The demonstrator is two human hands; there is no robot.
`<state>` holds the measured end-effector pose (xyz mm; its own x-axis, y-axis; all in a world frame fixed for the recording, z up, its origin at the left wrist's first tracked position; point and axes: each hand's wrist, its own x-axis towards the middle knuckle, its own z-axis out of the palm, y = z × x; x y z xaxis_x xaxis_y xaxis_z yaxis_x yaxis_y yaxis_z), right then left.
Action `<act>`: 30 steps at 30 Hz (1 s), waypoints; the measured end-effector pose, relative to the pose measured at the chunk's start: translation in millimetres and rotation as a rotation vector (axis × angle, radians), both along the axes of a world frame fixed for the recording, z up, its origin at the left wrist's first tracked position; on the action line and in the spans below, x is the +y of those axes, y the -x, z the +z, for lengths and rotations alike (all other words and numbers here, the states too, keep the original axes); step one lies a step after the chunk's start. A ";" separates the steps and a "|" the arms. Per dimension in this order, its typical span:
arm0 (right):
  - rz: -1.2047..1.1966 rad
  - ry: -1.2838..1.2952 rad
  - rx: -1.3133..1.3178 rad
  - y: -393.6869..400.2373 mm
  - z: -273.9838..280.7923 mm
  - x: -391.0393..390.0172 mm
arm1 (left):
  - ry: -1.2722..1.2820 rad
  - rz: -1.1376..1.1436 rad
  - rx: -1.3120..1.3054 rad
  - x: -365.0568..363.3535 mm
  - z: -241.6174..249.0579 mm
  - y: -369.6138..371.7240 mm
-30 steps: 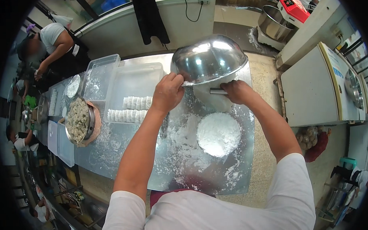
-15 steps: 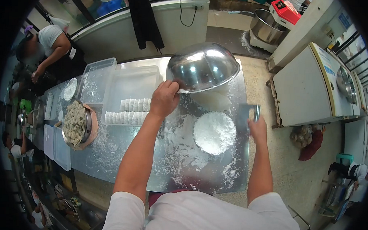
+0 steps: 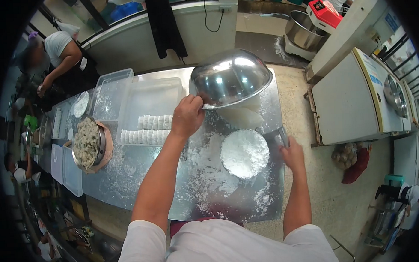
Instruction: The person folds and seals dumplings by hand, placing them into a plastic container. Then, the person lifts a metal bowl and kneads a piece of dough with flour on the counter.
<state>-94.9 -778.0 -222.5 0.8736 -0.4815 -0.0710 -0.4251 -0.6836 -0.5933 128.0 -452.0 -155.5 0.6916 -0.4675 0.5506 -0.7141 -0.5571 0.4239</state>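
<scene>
My left hand (image 3: 188, 117) grips the rim of a large shiny metal bowl (image 3: 231, 79), which is turned upside down and lifted at its near edge. Pale dough (image 3: 242, 115) shows partly from under that rim. At the table's right edge, my right hand (image 3: 292, 155) is closed around a dough scraper (image 3: 277, 136), its blade pointing left toward a round container of white flour (image 3: 245, 154). Left of my left hand, rows of white floured rolls (image 3: 147, 135) lie in a clear plastic tray (image 3: 157, 89).
Flour is scattered over the metal table (image 3: 184, 208). A pan of filling (image 3: 86, 143) stands on its left part, near plastic lids (image 3: 72, 175). A co-worker (image 3: 61, 55) stands at the far left. A white freezer (image 3: 342, 103) and a mixer (image 3: 305, 30) are on the right.
My right hand has lowered slightly, and the scraper has swung from near upright to leaning left toward the flour. My left hand still holds the bowl's rim in almost the same place.
</scene>
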 end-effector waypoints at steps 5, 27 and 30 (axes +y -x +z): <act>0.315 0.275 -0.477 -69.6 59.0 -16.3 | -0.041 0.009 0.024 3.6 -1.3 -1.5; 0.823 0.398 0.027 -159.7 54.5 41.6 | -0.070 0.014 0.016 2.1 0.6 1.4; 0.501 0.266 -0.038 -134.1 38.8 21.6 | -0.065 0.029 0.025 3.9 -0.9 1.6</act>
